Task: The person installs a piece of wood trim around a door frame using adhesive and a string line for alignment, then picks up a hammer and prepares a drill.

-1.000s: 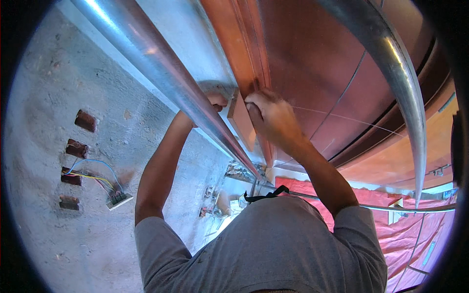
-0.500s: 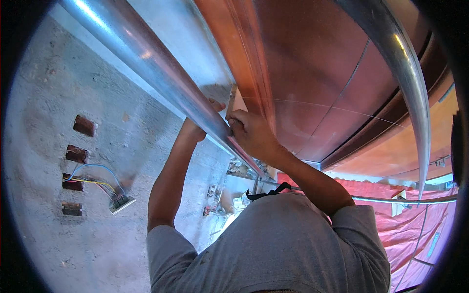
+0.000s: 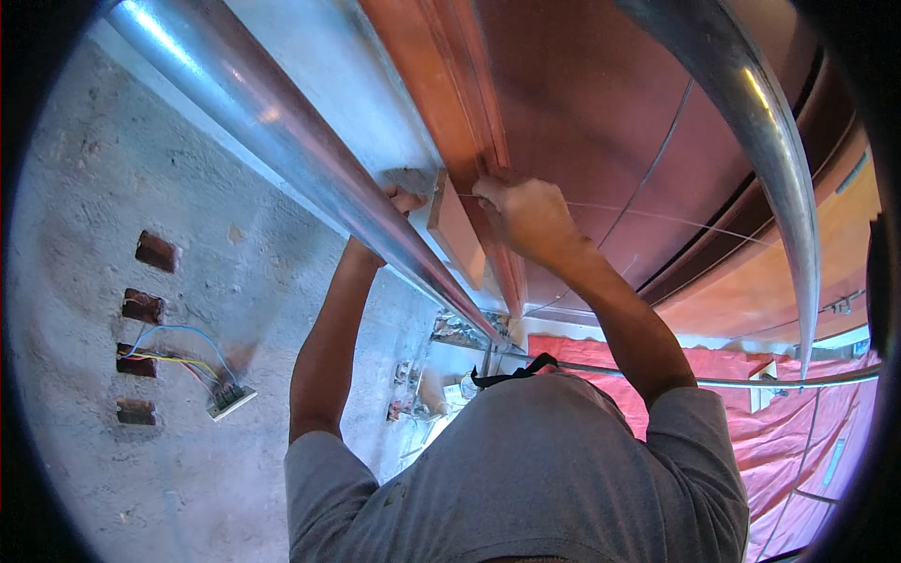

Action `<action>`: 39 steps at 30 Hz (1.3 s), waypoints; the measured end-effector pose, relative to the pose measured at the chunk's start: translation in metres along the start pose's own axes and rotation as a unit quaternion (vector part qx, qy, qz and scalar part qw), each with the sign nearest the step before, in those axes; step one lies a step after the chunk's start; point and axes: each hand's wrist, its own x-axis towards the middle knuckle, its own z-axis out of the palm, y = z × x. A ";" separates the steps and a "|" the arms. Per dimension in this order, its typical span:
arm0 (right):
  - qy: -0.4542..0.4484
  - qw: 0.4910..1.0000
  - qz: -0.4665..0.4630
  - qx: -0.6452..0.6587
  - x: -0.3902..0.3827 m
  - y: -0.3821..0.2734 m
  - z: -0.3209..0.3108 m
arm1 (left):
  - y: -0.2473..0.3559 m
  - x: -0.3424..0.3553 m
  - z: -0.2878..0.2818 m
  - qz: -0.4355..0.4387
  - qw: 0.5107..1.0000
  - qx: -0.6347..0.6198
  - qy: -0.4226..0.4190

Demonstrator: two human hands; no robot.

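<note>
1. The grey wall [image 3: 197, 488] fills the left side; its square holes are probably left for wiring.
2. The brown panel [image 3: 591, 103] spreads across the far right, with a dark cord lying over it.
3. The red cloth [image 3: 601, 373] hangs in folds at the right, perhaps as a cover.
4. The straight metal pipe [image 3: 282, 131] slants from far left toward the middle, between the wall and the wooden strip. It crosses in front of the left arm, so part of the left hand is hidden.
5. The wooden strip [image 3: 418, 66] runs along the panel's left edge, seemingly as its border.
6. The small board [image 3: 457, 235] sits in the middle, between the two hands and beside the strip, tilted along it. That spot probably lets both hands reach it.
7. The right hand [image 3: 528, 214] has its fingers bent in, just right of the board and in line with the string, perhaps to control it. Its fingertips are hidden; I cannot tell whether they grip it.
8. The left hand [image 3: 405, 200] shows curled fingers near the board's left edge; I cannot tell whether it grasps anything.
9. The thin white string [image 3: 676, 221] stretches right from the right hand across the panel; its straightness suggests tension.
</note>
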 end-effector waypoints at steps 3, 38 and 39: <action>-0.045 0.999 0.004 0.007 -0.001 0.010 -0.003 | -0.002 0.001 -0.004 -0.003 1.000 -0.031 0.000; -0.063 0.997 -0.024 0.036 0.019 0.014 0.010 | 0.040 0.006 0.008 -0.096 0.982 0.050 -0.158; -0.079 0.997 -0.004 0.017 0.017 0.009 0.006 | 0.046 0.006 0.012 -0.129 0.978 0.037 -0.157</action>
